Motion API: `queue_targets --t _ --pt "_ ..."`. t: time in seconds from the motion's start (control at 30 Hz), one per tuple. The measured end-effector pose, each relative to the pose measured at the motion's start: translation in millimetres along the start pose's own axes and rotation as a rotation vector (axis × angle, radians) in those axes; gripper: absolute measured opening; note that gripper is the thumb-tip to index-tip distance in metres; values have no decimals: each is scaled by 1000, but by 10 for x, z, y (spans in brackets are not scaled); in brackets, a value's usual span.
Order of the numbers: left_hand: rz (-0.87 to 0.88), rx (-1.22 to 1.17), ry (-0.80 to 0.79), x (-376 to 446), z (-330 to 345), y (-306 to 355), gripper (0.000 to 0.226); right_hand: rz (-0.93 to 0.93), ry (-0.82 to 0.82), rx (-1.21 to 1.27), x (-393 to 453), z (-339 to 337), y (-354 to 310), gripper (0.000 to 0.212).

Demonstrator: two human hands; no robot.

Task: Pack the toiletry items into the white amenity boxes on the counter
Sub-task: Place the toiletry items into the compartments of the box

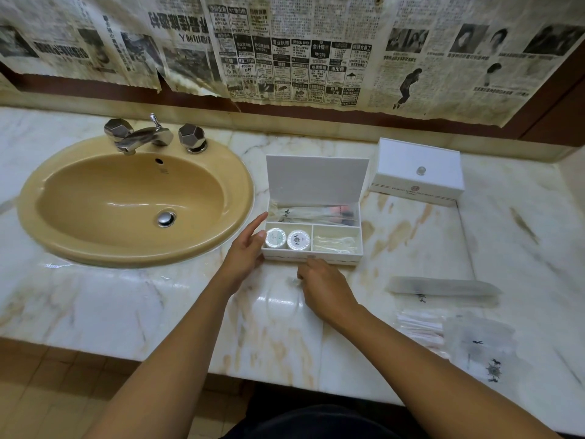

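Left hand (pixel 245 248): flat against the left wall of the open box, fingers straight, probably steadying it against sliding.
Right hand (pixel 323 288): just below the box's front edge, centre of frame, fingers curled down at a small clear packet (pixel 292 282) on the counter; actual pinch impossible to confirm.
Open amenity box (pixel 316 256): centre frame, lid propped up at the back, keeping all three compartments reachable.
Contents: two round soaps (pixel 287 239) front left, clear sachets front right, long packets in the rear.
Second box (pixel 418 172): upper right, closed.
Loose toiletry packets (pixel 443 288): lower right on the marble counter (pixel 95 312), not yet packed.
Sink (pixel 136 201): left, unused.

Glossy marble counter (pixel 126 305) — chrome tap (pixel 142 137)
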State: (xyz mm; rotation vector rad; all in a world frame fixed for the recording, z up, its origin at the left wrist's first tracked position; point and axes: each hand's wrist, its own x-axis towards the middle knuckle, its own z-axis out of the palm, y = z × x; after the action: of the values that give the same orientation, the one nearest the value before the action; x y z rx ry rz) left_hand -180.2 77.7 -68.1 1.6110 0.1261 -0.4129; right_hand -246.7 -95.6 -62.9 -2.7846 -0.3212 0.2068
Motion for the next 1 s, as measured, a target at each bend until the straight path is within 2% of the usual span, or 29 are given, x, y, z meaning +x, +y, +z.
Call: queue_targets --t 0.3,0.47,0.63,0.83,0.9,1.0 --pt "-5 -2 -2 -4 2 13 39 63 -54 58 13 -128 -29 10" --pt "-10 2 7 2 -3 5 39 71 -11 107 32 -161 -54 11" --pt "6 0 6 -3 3 8 38 2 163 154 76 -297 -109 7" --pt "-7 -6 17 -11 8 17 38 42 443 186 307 -596 75 8" --pt "-8 -8 16 -13 11 18 38 101 440 139 351 -635 185 9" --pt "-9 -4 20 -15 16 28 38 227 316 97 376 -643 312 16"
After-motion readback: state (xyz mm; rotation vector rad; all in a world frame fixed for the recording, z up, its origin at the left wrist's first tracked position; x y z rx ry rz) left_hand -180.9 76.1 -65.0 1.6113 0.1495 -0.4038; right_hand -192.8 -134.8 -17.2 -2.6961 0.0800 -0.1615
